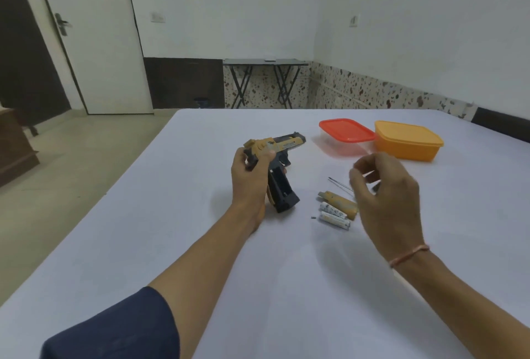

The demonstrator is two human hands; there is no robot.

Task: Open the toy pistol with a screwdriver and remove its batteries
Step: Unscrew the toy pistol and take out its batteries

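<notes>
Batteries (pixel 334 215) lie on the table (pixel 200 244) right of centre, two white cells beside the tan grip cover (pixel 341 202), with the screwdriver (pixel 339 183) shaft just beyond. The left hand (pixel 248 175) grips the toy pistol (pixel 275 146) at mid-frame, its open grip compartment looking empty. The right hand (pixel 384 195) hovers over the loose parts, fingers loosely curled, seemingly holding nothing. Removal looks finished; the next move probably calls for checking the compartment and setting the pistol down.

We hold the yellow-and-black toy pistol (pixel 284 145) in our left hand (pixel 248 175), barrel pointing right, grip compartment open. Two white batteries (pixel 335 219) lie side by side on the surface (pixel 258 272) near the screwdriver (pixel 339 183).
</notes>
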